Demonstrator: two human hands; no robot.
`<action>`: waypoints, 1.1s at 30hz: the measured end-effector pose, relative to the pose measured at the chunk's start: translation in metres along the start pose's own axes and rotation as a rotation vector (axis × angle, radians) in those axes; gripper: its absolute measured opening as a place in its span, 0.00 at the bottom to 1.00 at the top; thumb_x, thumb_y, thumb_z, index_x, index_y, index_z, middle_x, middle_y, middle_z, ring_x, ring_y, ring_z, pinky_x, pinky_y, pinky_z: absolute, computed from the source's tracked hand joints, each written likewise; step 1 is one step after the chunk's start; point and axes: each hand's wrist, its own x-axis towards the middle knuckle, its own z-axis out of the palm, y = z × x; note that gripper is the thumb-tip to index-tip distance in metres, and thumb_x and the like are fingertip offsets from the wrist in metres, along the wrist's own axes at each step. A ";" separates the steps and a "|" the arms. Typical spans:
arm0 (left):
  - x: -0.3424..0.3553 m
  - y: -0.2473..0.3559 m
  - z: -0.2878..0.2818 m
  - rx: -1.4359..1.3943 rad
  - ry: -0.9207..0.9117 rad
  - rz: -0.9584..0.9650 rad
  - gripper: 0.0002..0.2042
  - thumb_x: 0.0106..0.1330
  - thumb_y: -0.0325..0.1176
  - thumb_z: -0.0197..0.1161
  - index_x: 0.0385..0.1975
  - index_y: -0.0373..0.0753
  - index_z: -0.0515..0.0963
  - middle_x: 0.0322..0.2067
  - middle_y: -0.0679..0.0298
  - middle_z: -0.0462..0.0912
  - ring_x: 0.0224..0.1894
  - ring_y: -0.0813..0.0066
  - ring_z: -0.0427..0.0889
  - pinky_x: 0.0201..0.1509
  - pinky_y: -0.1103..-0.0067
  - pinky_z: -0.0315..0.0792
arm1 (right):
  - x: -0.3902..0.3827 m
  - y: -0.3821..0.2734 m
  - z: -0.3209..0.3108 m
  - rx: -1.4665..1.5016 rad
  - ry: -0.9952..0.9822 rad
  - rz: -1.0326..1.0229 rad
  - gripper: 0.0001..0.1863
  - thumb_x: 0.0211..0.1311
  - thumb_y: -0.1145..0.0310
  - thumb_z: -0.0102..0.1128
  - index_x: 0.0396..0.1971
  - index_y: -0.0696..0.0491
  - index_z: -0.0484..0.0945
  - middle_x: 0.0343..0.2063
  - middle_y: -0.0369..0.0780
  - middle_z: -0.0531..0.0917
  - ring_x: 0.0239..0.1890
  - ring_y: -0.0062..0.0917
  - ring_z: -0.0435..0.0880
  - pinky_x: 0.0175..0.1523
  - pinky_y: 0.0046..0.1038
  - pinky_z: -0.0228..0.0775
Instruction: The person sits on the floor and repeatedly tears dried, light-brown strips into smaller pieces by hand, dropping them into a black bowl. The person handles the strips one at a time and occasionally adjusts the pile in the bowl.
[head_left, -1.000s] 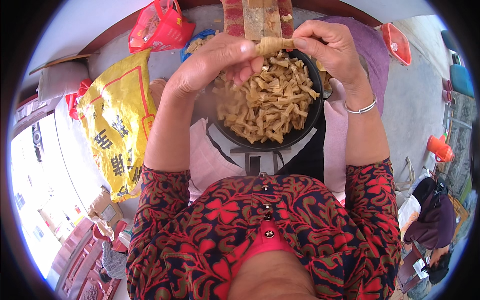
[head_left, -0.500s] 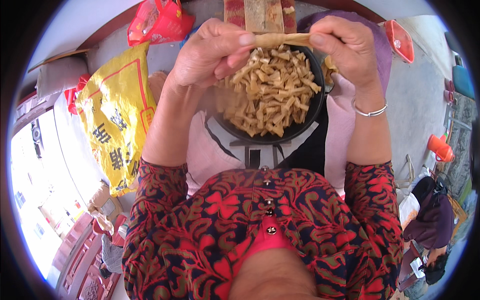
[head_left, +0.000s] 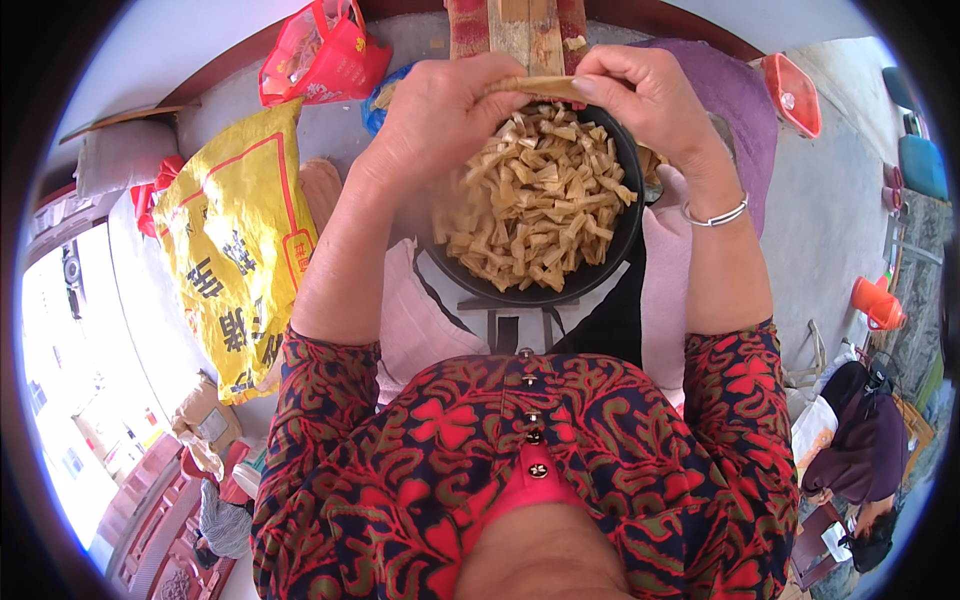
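Note:
My left hand [head_left: 435, 115] and my right hand [head_left: 650, 105] are closed on opposite ends of a dried, tan, leaf-like strip [head_left: 545, 85], held horizontally above the far edge of a round black pan [head_left: 627, 238]. A heap of short, knotted-looking tan pieces [head_left: 540, 200] fills much of the pan, whose left part is hazy and partly behind my left hand and forearm. My left fingertips are partly hidden; my right thumb presses on the strip's end. Pink cloth [head_left: 662, 290] lies at both sides of the pan.
A wooden board [head_left: 515, 30] lies beyond the pan, with a red bag [head_left: 320, 65] and yellow sack [head_left: 230, 240] leftward. Purple cloth [head_left: 750, 170], an orange-red basin [head_left: 790, 90] and orange pitcher [head_left: 878, 302] are rightward. A person in dark purple [head_left: 855, 440] is at lower right.
Both hands spread apart along the strip half a second ago; now they are lower and a little closer. My left hand has turned, showing more of its back.

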 end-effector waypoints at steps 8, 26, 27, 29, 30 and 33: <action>0.039 -0.032 0.010 0.188 0.325 -0.133 0.14 0.59 0.42 0.66 0.43 0.44 0.81 0.24 0.61 0.82 0.24 0.72 0.79 0.33 0.75 0.73 | 0.034 0.013 0.009 -0.315 0.367 -0.044 0.08 0.61 0.65 0.59 0.29 0.55 0.78 0.13 0.37 0.72 0.16 0.16 0.65 0.23 0.21 0.60; 0.023 -0.013 -0.002 0.327 -0.031 -0.322 0.17 0.61 0.50 0.60 0.42 0.46 0.82 0.31 0.55 0.84 0.35 0.61 0.83 0.41 0.69 0.74 | 0.044 0.043 0.012 -0.431 0.322 0.163 0.08 0.59 0.65 0.60 0.25 0.52 0.82 0.16 0.39 0.80 0.17 0.27 0.76 0.23 0.24 0.68; 0.016 -0.010 -0.003 0.298 -0.077 -0.296 0.18 0.63 0.51 0.58 0.42 0.44 0.82 0.31 0.54 0.84 0.35 0.61 0.83 0.41 0.69 0.74 | 0.040 0.025 0.013 -0.144 0.306 0.170 0.09 0.58 0.66 0.62 0.23 0.54 0.82 0.15 0.37 0.80 0.15 0.23 0.74 0.22 0.22 0.66; 0.011 -0.014 0.018 0.147 0.052 -0.091 0.20 0.68 0.51 0.51 0.42 0.41 0.81 0.31 0.56 0.84 0.33 0.63 0.83 0.39 0.70 0.74 | 0.030 0.001 0.022 0.354 0.204 0.161 0.10 0.58 0.67 0.64 0.22 0.57 0.83 0.15 0.32 0.79 0.14 0.12 0.69 0.19 0.16 0.63; 0.012 -0.002 0.025 0.073 0.108 0.008 0.21 0.70 0.51 0.48 0.42 0.39 0.81 0.31 0.57 0.84 0.32 0.64 0.82 0.39 0.70 0.74 | 0.025 -0.015 0.028 0.594 0.098 0.245 0.10 0.61 0.66 0.61 0.27 0.57 0.84 0.15 0.33 0.78 0.13 0.12 0.69 0.19 0.15 0.61; 0.009 0.023 0.029 -0.705 0.125 -0.289 0.25 0.75 0.48 0.35 0.40 0.35 0.77 0.32 0.57 0.83 0.32 0.68 0.80 0.39 0.73 0.75 | 0.025 -0.019 0.046 1.139 -0.017 0.378 0.10 0.65 0.67 0.57 0.31 0.58 0.81 0.14 0.32 0.74 0.13 0.12 0.69 0.19 0.13 0.60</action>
